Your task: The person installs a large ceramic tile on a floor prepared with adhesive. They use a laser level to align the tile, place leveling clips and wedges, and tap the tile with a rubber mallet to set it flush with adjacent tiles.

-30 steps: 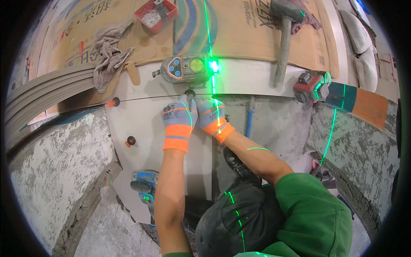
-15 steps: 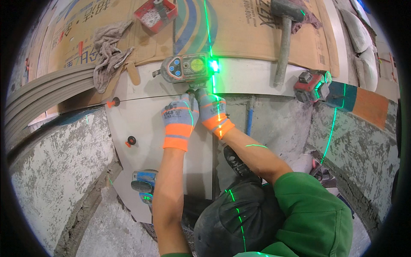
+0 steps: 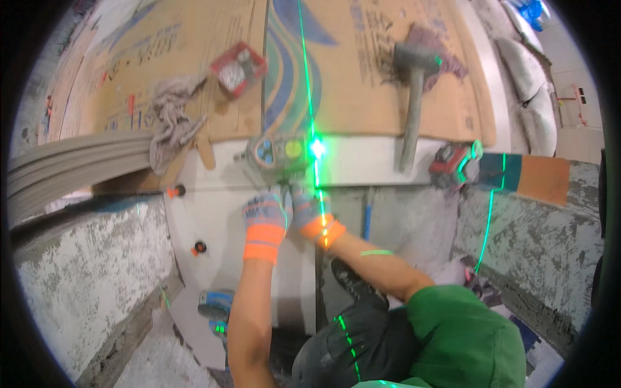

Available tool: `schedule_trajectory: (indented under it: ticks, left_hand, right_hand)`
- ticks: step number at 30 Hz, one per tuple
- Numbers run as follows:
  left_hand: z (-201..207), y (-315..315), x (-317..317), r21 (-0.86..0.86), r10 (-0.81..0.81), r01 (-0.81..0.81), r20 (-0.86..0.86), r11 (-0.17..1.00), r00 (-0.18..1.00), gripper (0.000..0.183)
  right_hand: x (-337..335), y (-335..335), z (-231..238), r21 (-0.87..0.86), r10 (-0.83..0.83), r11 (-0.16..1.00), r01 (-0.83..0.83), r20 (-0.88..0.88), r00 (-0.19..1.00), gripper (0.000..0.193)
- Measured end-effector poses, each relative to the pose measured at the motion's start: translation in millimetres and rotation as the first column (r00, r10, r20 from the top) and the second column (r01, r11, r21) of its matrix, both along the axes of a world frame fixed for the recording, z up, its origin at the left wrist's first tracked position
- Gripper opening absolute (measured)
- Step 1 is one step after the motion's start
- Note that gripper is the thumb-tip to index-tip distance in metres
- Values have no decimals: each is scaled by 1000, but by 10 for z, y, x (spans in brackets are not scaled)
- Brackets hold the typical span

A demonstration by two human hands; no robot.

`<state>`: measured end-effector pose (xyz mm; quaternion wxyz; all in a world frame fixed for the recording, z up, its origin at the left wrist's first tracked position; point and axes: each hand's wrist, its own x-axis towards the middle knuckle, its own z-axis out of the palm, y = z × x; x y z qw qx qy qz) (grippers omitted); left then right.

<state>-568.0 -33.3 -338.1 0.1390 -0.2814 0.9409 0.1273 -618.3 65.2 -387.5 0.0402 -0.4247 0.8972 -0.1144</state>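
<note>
My left hand (image 3: pixel 265 210) and my right hand (image 3: pixel 311 207) wear grey gloves with orange cuffs. Their fingertips meet, bent in a pinch, at the seam between two pale tiles. A small dark thing seems to sit between them, too blurred to name. Just beyond the fingers stands a grey laser level (image 3: pixel 275 155) with blue buttons, throwing a bright green line past my right hand. Under my left forearm lies the near pale tile (image 3: pixel 217 216). Two tile levelling clips with black caps and orange parts, one at the seam (image 3: pixel 179 191) and another (image 3: pixel 199 247), sit to the left.
Cardboard (image 3: pixel 362 97) covers the far surface, bearing a mallet (image 3: pixel 414 97), a red tub (image 3: pixel 238 70) and a rag (image 3: pixel 171 123). A red laser device (image 3: pixel 455 165) stands right. Beside my left forearm is a blue tool (image 3: pixel 217 304) with a lit display. Rough walls (image 3: pixel 97 258) flank me.
The whole view has tilted, so the scene sits lower in the picture and is more blurred. Both hands stay together at the seam below the laser level.
</note>
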Motion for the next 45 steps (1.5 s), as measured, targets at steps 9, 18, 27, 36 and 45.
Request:
schedule_trajectory:
  ticks: [9, 18, 27, 36, 45]
  left_hand:
    - [89, -2, -13, 59, 17, -12, -87, 998, 996, 23]
    - [132, -10, -12, 16, -46, 48, -122, 999, 992, 19]
    - [57, -62, -47, 148, 52, -54, 14, 987, 999, 30]
    - [130, 31, -47, 108, 106, -98, -70, 989, 992, 27]
    - [51, 5, -29, 59, 127, -119, -161, 991, 979, 27]
  right_hand:
    - [-184, 45, 28, -129, 59, 991, -19, 310, 949, 26]
    - [-365, 15, 14, -180, 197, 975, -133, 413, 889, 39]
    - [-444, 36, -366, -197, 304, 951, -239, 446, 842, 34]
    - [-423, 3, -158, -333, 282, 920, -208, 192, 940, 33]
    - [-498, 24, -30, -318, 350, 917, -243, 342, 872, 17]
